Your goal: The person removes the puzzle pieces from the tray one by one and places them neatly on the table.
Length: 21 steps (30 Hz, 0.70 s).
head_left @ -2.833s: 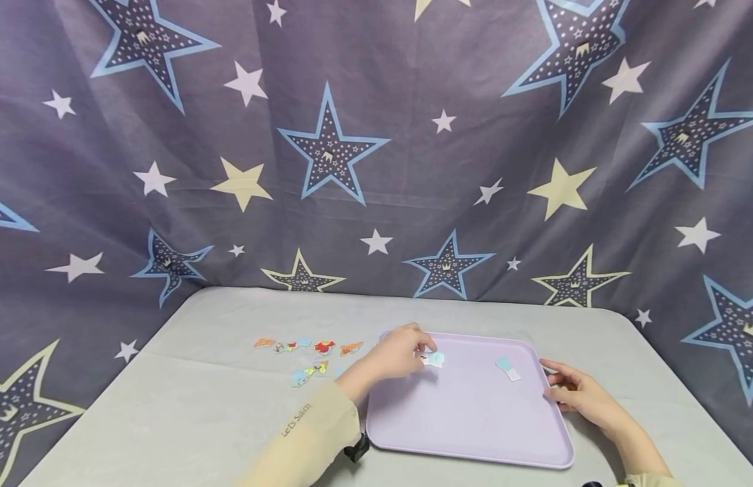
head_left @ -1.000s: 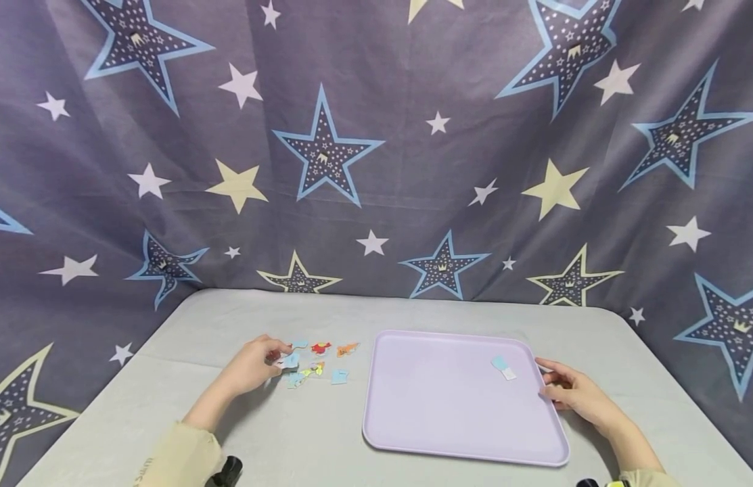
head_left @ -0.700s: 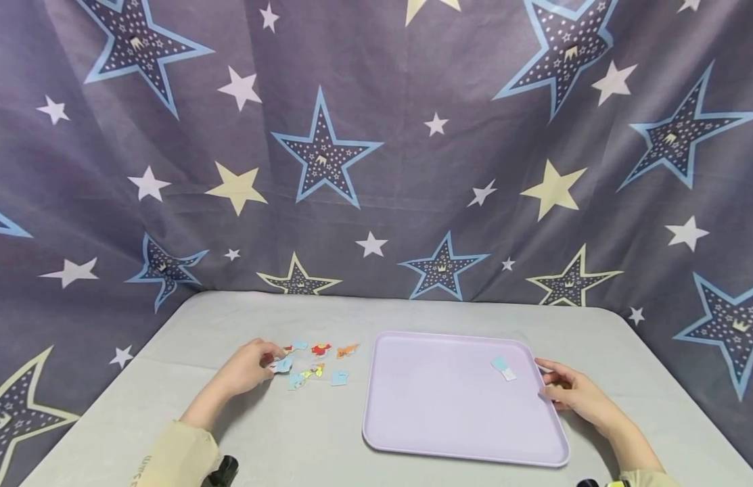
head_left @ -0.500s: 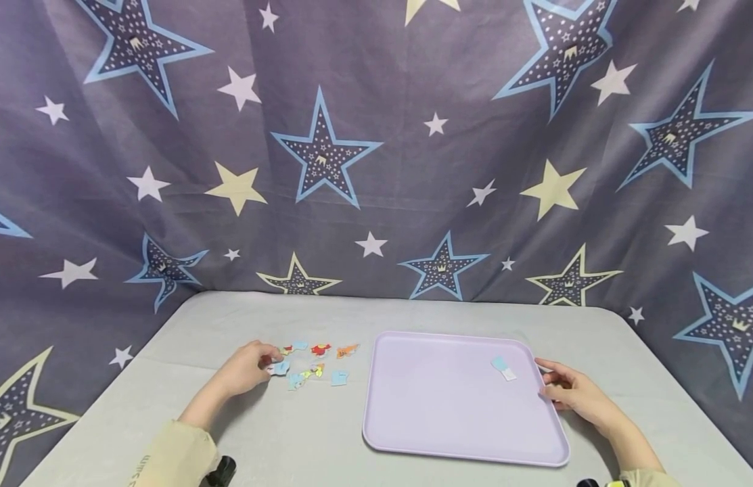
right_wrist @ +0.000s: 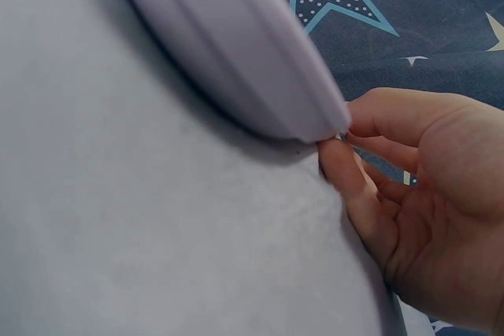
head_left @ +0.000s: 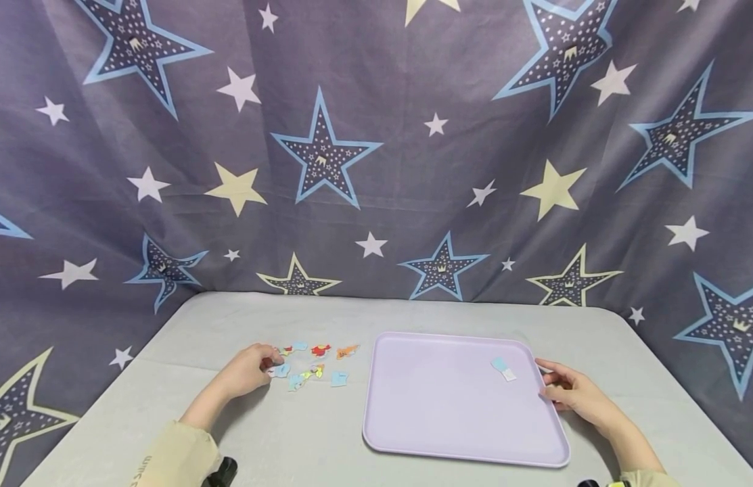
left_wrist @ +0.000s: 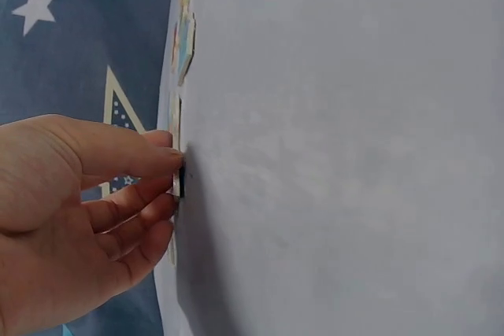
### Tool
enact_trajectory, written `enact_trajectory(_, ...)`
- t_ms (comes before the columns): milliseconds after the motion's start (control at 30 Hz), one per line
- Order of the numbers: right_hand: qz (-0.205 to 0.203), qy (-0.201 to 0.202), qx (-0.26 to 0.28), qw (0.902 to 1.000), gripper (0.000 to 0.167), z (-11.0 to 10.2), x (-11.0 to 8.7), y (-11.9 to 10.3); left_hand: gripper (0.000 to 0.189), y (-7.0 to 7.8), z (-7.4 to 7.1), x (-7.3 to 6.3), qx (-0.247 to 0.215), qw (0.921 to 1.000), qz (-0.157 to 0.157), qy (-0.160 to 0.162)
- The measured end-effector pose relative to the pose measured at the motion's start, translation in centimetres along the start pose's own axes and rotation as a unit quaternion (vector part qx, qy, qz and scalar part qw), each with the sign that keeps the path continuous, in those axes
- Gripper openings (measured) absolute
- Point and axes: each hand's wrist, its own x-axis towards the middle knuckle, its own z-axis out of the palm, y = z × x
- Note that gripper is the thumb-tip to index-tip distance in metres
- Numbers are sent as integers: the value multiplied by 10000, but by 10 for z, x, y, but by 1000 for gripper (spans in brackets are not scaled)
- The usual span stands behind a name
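Observation:
My left hand (head_left: 248,370) is low over the table at the left. Its thumb and fingertips pinch the left end of a light blue and white puzzle piece (head_left: 281,370); in the left wrist view the piece (left_wrist: 177,182) shows edge-on between thumb and fingers. At the right, my right hand (head_left: 580,398) holds the right rim of a lilac tray (head_left: 461,406). Close up, the right wrist view has thumb and forefinger at the tray's edge (right_wrist: 260,60). A blue and white puzzle piece (head_left: 504,368) lies in the tray near its right side.
Beside the left hand lie more puzzle pieces: a red one (head_left: 321,350), an orange one (head_left: 348,351), a blue one (head_left: 339,378) and a blue-yellow pair (head_left: 306,376). A grey cloth covers the table (head_left: 291,439). A star-patterned curtain (head_left: 376,169) hangs behind it.
My left hand has gone from the tray back left to the loose pieces, carrying the blue and white puzzle piece out and lowering it to the table. The right hand has stayed at the rim.

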Motion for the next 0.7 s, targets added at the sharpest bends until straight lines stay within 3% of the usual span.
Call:
enact_trajectory(233, 6, -1, -31, 10000, 62, 1, 1, -1, 31, 11, 2, 6, 180, 9992, 272, 229)
enact_trajectory(567, -41, -22, -32, 10000, 62, 1, 0, 0, 28, 57, 19, 26, 72, 9984, 557, 98)
enact_trajectory(700, -39, 13, -78, 10000, 62, 0, 0, 1, 28, 71, 30, 33, 27, 9960, 890, 53)
